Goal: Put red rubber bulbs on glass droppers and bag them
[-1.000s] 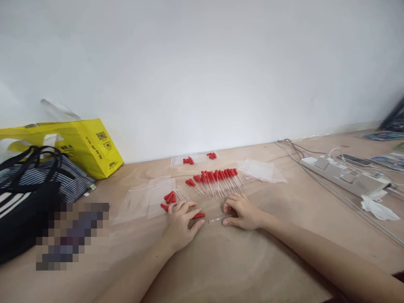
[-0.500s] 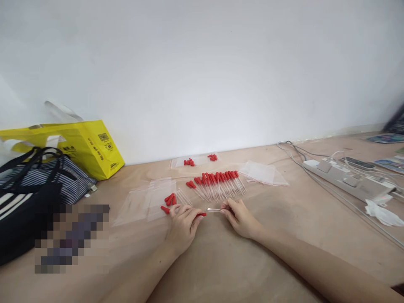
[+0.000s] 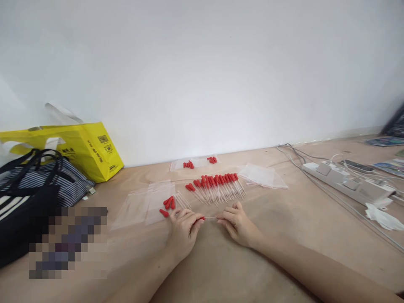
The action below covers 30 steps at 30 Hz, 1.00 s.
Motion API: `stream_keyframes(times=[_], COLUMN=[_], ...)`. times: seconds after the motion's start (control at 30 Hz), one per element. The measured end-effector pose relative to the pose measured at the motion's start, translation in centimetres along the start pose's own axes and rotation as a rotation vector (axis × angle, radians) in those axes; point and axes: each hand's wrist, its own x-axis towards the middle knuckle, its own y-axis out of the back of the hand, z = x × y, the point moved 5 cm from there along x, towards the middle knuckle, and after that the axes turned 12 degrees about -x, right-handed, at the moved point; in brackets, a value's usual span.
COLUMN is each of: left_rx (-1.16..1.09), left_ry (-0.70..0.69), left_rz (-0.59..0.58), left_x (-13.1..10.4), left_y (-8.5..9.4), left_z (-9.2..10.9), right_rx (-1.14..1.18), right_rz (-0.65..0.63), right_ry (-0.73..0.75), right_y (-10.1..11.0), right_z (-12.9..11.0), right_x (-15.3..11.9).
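My left hand (image 3: pixel 184 231) pinches a red rubber bulb (image 3: pixel 203 218) at the table's front middle. A thin clear tube (image 3: pixel 211 219) is pinched in my right hand (image 3: pixel 237 224), its left end meeting the bulb's mouth. Behind both hands lies a fanned row of clear droppers with red bulbs (image 3: pixel 217 181). Several loose red bulbs (image 3: pixel 169 203) rest just left of my left hand, beside a few bare clear tubes (image 3: pixel 183 199). Whether the tube has entered the bulb is too small to tell.
Clear plastic bags (image 3: pixel 154 202) lie at left, more bags (image 3: pixel 263 175) at right, and filled bags (image 3: pixel 192 163) near the wall. A yellow bag (image 3: pixel 94 151) and a black bag (image 3: pixel 28 219) stand far left. A power strip (image 3: pixel 347 181) with cables is at right.
My right hand has brought the tube leftward to the red bulb, closing the gap between them. My left hand still pinches the bulb. The view has shifted slightly.
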Motion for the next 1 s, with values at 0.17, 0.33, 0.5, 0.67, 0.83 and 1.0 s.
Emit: stream_keyframes(times=[0.17,0.33,0.5,0.67,0.83,1.0], left_rx=[-0.015,-0.002,-0.021,-0.027,-0.019,0.019], left_ry=[-0.030,-0.078,-0.098,-0.114,-0.122,-0.097], left_rz=[0.002,-0.009,-0.009,-0.037,-0.051,-0.078], left_x=[-0.2,-0.4,-0.6,-0.8,-0.6,-0.4], left_y=[0.1,0.0,-0.2,-0.4,-0.6,-0.1], left_z=[0.6,1.2,1.4,1.4,1.6,1.0], right_rx=[-0.083,-0.087,-0.054,-0.042,-0.040,-0.020], right_rz=[0.005,0.020,0.052,0.046,0.011,-0.034], right_ry=[0.071,0.102,0.106,0.107,0.111,0.078], right_y=[0.1,0.1,0.1,-0.1,-0.3,-0.1], right_z=[-0.4,-0.6,-0.9,-1.0,-1.0,-0.7], right_x=[0.0,-0.2,-0.1,0.0,0.0,0.2])
